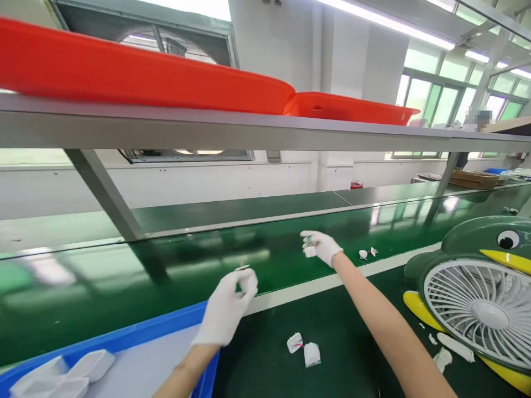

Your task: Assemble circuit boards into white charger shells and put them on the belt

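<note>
My left hand (228,304), in a white glove, is raised over the blue tray's corner. Its thumb and fingers are pinched together, and a small thin piece (242,268) shows at the fingertips, too small to name. Farther forward, my gloved right hand (322,247) hangs over the green belt, its index finger pointing left. Under its curled fingers sits a small white block (310,251). Two white pieces joined by a red wire (311,354) lie on the dark green mat between my arms. A similar wired pair (368,254) rests on the belt right of my right hand.
A blue tray (136,337) at lower left holds several white plastic parts (62,376). At right lies a green animal-shaped fan (489,309) with white scraps (455,347) beside it. Overhead, a shelf (232,130) on metal posts carries red bins (166,74). A person stands far right.
</note>
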